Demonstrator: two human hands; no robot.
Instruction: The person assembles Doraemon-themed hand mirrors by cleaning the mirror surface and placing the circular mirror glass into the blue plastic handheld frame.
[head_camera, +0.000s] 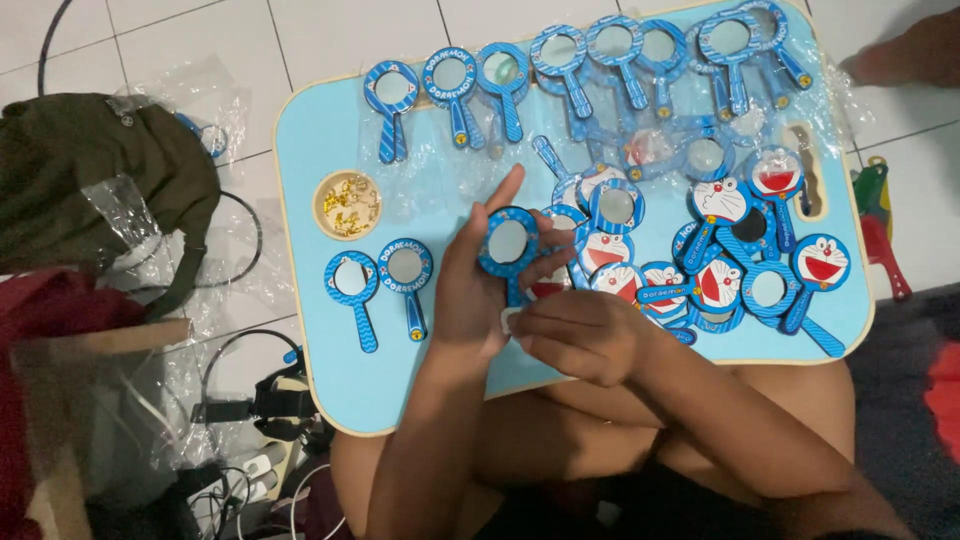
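— left hand (470, 290) first: what's it doing?

— it's upright over the near middle of the light blue tray (330, 150), fingers wrapped around a small round hand mirror (508, 245) with a blue frame. the glass faces up, and the handle runs down behind the fingers.

— and the right hand (578, 335)?

— curled into a loose fist just beside the left one, knuckles up, fingertips touching the low end of that mirror's handle. whether it pinches anything of its own, i cannot tell.

— what's nearest to them?

— left of the hands, two finished blue mirrors (380, 285) lie side by side on the tray, handles pointing toward the person. right of the hands there's a heap of blue cartoon-cat cutouts (720, 270), white faces and red mouths, overlapping each other and some mirror frames.

— further up?

— a small round dish (347, 204) holding little gold bits sits left of centre. beyond it, along the far edge, a row of mirrors in clear wrap (560, 70) stretches across the tray, handles toward the person.

— off the tray?

— white floor tiles. an olive green bag (90, 170) with crumpled clear plastic lies to the left, and tangled cables (250, 400) lie nearer, by the tray's corner. at the far right corner, another person's foot (905, 50) rests on the tiles.
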